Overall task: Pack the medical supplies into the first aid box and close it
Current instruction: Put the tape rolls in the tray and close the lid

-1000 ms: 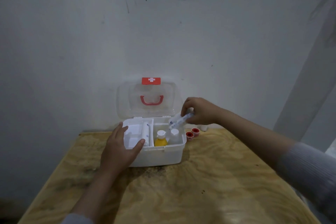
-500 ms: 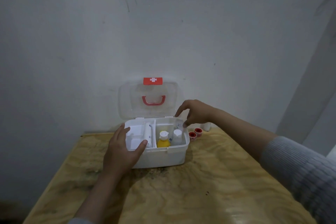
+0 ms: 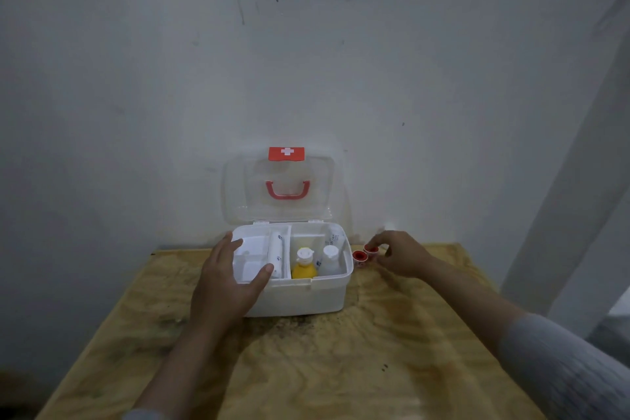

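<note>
The white first aid box (image 3: pixel 306 297) stands open on the table, its clear lid (image 3: pixel 238 194) with the red handle upright against the wall. Inside are a white tray insert (image 3: pixel 252 249), a rolled bandage (image 3: pixel 276 254), a yellow bottle (image 3: pixel 303 266), a clear bottle (image 3: pixel 330 259) and a packaged syringe (image 3: pixel 334 238) at the back right. My left hand (image 3: pixel 225 283) grips the box's front left corner, thumb over the rim. Two small red-cored tape rolls (image 3: pixel 359 257) stand just right of the box. My right hand (image 3: pixel 399 256) pinches the farther roll (image 3: pixel 372 251).
The wooden table (image 3: pixel 341 368) ends at the stained wall (image 3: pixel 306 61) right behind the box. A pale slanted post (image 3: pixel 572 181) rises at the right. A small white object (image 3: pixel 388 228) peeks out behind my right hand.
My right hand lowered the packaged syringe into the box's right compartment, let it go, then moved right onto the red tape rolls. My left hand stayed on the box.
</note>
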A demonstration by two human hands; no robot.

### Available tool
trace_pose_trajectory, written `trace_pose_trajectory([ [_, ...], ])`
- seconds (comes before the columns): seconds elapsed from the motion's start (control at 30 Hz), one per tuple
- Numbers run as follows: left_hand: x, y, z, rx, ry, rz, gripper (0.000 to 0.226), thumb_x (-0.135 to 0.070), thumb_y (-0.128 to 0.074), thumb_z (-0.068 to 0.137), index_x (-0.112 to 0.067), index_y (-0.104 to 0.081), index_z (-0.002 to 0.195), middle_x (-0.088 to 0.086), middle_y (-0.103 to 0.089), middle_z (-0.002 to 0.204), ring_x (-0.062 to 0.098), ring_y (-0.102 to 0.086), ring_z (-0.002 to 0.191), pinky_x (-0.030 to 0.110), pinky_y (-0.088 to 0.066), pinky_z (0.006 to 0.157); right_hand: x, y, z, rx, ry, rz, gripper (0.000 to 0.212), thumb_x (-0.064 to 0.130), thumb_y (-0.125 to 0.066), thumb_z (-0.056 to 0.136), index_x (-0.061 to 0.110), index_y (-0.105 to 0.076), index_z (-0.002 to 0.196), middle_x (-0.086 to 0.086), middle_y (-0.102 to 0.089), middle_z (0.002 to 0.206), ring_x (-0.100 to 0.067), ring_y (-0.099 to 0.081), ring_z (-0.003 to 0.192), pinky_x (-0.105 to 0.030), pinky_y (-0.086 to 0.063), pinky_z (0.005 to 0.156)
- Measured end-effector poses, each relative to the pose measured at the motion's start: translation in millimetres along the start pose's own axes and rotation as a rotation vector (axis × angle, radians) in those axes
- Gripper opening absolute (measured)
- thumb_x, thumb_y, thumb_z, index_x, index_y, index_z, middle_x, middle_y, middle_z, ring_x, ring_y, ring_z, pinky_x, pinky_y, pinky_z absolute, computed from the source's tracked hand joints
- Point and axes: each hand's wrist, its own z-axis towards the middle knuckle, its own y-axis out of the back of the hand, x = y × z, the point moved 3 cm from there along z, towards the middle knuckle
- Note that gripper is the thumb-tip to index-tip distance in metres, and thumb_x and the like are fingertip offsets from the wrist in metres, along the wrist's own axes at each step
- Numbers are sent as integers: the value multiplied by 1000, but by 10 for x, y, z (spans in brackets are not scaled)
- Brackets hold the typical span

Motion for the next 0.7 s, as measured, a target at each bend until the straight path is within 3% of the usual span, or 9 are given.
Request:
trace_pose_trajectory([
  [0.1, 7, 1, -3, 4, -1, 5, 81, -63, -66, 68, -25, -44, 136, 0, -39, 151, 25, -44, 131, 47, -45, 97, 7, -116, -4, 41, -5, 11, 27, 17, -66, 79, 19, -69, 106, 2, -65, 99, -4, -55, 82, -23, -47, 75],
  [0.2, 4, 5, -2, 2, 6, -5, 84, -66, -60, 64, -24, -45, 135, 0, -40, 150, 24, -44, 130, 47, -45, 98, -15, -186, 9, 24, -3, 21, 27, 29, -71, 78, 20, -71, 103, 3, -57, 89, -10, -54, 79, -20, -43, 68],
  [0.33, -6, 7, -4, -4, 10, -9, 85, -66, -59, 63, -24, -44, 135, 0, -40, 150, 25, -44, 130, 47, -45, 98, -40, -252, 34, 14, -11, -1, 23, 29, -73, 77, 22, -71, 99, -3, -58, 94, -16, -58, 86, -28, -51, 78],
  [0.5, 17, 2, 6, 14, 13, -9, 85, -63, -66, 68, -25, -39, 138, -1, -38, 151, 24, -41, 133, 47, -44, 99, -2, -178, -23, -23, 7, 14, 15, 24, -73, 77, 18, -73, 91, 9, -54, 77, -8, -54, 73, -21, -47, 66],
  [0.7, 54, -9, 11, 33, 14, -22, 87, -63, -69, 69, -27, -32, 140, -3, -36, 151, 22, -40, 133, 44, -44, 100, 230, 235, -122, -135, 60, 15, 12, 23, -72, 78, 22, -73, 90, -10, -62, 91, -20, -60, 78, -33, -52, 75],
])
